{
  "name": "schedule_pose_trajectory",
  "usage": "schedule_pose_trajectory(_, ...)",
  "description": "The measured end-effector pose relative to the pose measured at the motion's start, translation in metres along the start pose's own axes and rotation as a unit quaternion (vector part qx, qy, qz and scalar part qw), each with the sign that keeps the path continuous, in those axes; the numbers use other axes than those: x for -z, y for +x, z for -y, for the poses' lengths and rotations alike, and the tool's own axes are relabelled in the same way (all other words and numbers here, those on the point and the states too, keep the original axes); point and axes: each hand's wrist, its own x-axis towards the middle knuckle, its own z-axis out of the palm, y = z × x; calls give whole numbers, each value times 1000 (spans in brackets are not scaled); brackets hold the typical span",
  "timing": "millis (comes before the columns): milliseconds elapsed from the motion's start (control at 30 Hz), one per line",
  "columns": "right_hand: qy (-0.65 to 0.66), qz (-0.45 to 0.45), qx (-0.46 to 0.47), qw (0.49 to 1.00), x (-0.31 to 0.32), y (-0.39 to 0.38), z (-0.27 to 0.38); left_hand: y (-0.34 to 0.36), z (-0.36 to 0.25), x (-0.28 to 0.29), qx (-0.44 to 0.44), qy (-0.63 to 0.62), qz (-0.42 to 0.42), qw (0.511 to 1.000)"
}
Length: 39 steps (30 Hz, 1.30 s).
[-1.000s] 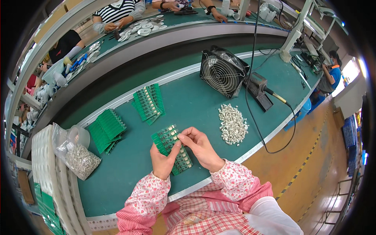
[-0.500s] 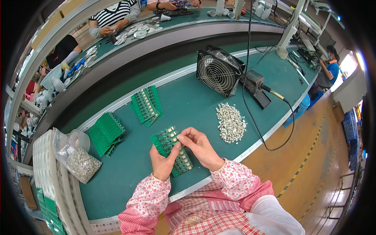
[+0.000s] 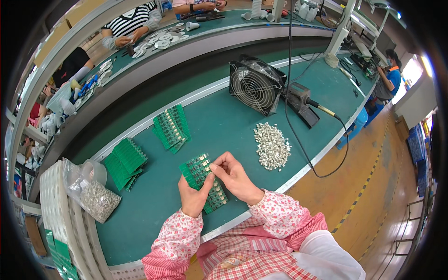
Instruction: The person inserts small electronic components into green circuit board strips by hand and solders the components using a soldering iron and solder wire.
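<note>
Lying at the middle of the green counter (image 3: pixel 224 135), close to its near edge, a panel of green circuit boards (image 3: pixel 201 179) is held by both hands. The left hand (image 3: pixel 193 198) is closed on the panel from 6 o'clock, with its thumb laid across the boards. The right hand (image 3: pixel 235 177) is placed at 3 o'clock of the panel, and its fingertips (image 3: pixel 215 167) are pinched together at the upper corner of the panel; whether a small part is held between them cannot be told. A heap of small silver metal parts (image 3: pixel 271 145) is seen at 2 o'clock from the hands, apart from them. Two other stacks of green boards are laid on the counter: one stack (image 3: pixel 171 127) at 11 o'clock from the hands and a second stack (image 3: pixel 124 162) at 9 o'clock. A clear bag of metal parts (image 3: pixel 93 198) is resting further at 9 o'clock, near the left end of the counter. A small black fan (image 3: pixel 254 88) is standing at 1 o'clock, and a soldering iron holder (image 3: pixel 301 102) is placed just beside it.
</note>
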Motion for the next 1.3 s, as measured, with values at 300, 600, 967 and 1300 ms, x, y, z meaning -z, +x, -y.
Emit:
schedule_pose_trajectory(300,-90,-15,38,995,13,-4,16,-3,-10,-2,30,-61,53,996)
schedule_pose_trajectory(600,-197,12,70,978,20,-12,40,1,-14,0,39,-123,69,989)
schedule_pose_trajectory(967,-555,141,281,770,3,-16,97,7,-32,46,-81,143,103,981)
schedule_pose_trajectory(1300,-554,171,285,764,-13,-27,84,-11,-23,63,-25,26,140,989)
